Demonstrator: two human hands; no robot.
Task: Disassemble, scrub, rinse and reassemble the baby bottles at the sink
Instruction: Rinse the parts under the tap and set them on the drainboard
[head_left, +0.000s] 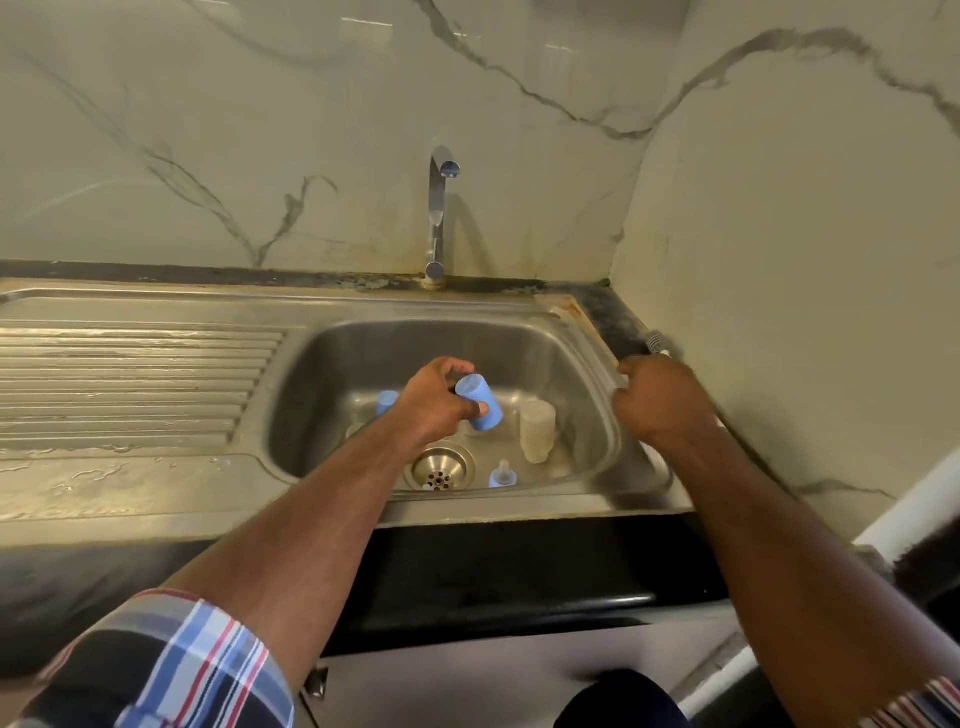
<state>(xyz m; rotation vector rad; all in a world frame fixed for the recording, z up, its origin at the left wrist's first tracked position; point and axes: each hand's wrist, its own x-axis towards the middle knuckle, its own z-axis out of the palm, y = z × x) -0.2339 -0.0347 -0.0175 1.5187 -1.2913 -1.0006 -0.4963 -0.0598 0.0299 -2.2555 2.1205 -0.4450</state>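
**A:** Item one, the left hand?

**B:** I log my left hand (436, 397) stretched out over the sink (322, 364), forearm running up from the checked sleeve (171, 670) at lower left. Fingers and thumb are curled round a blue cap (480, 409), held tilted above the basin floor.

**A:** Item two, the right hand?

**B:** My right hand (660, 400) sits over the right rim of the sink, back of the hand toward the camera, fingers curled under. A ridged grey handle tip (657, 343) pokes out just beyond the knuckles. I cannot tell whether the fingers are actually closed on it; the palm side is hidden.

**A:** Item three, the basin contents?

**B:** One clear bottle body (537, 430), standing on the basin floor right of the blue cap. A second blue piece (387, 401) shows just left of my left wrist, partly hidden. A small blue-ringed teat (501, 474) lies near the front wall, beside the drain strainer (440, 466).

**A:** Item four, fixtures?

**B:** Chrome tap (440, 208) upright behind the basin, no water visible. Ribbed draining board (130, 384) to the left, wet in patches.
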